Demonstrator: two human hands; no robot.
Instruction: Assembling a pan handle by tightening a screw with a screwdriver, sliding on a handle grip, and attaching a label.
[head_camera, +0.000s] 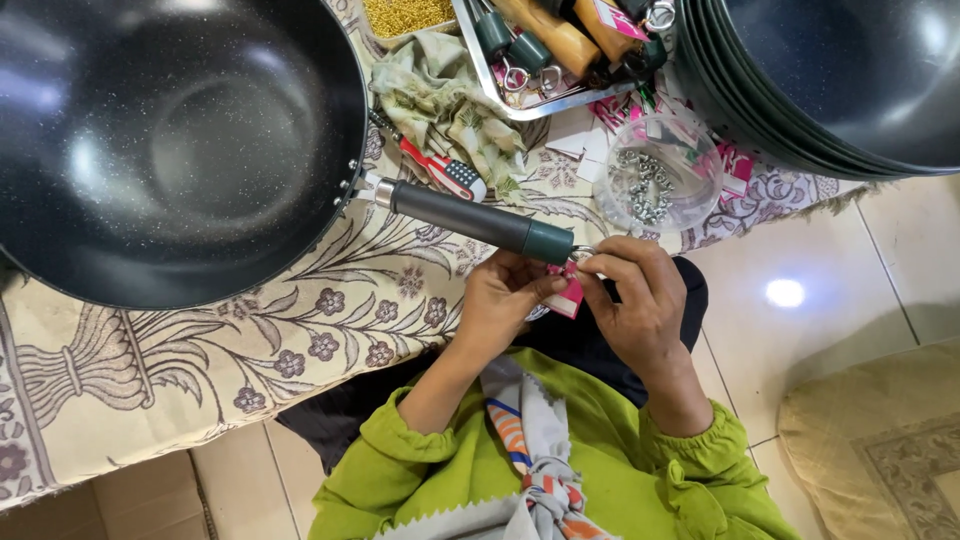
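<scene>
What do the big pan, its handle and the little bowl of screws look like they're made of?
The pan looks like metal with a dark speckled non-stick coating, glossy under the lights. Its handle seems to be matte grey-green plastic or rubber with a metal collar. The bowl is clear plastic, probably; the small parts inside look like shiny metal.

A red-and-white screwdriver (445, 170) lies at upper centre on a crumpled pale green patterned cloth (440, 95). Above it sits a container of small golden beads (405, 14). A metal tray (500, 95) at top centre holds spare handles, some green, some brown, with metal rings. Right of centre, a clear plastic bowl (690, 190) contains small silver screws (642, 185). A stack of dark pans (800, 110) fills the upper right. Everything rests on a cream floral tablecloth (200, 370). A beige rug (880, 450) covers the tiled floor (800, 330) at lower right.
</scene>
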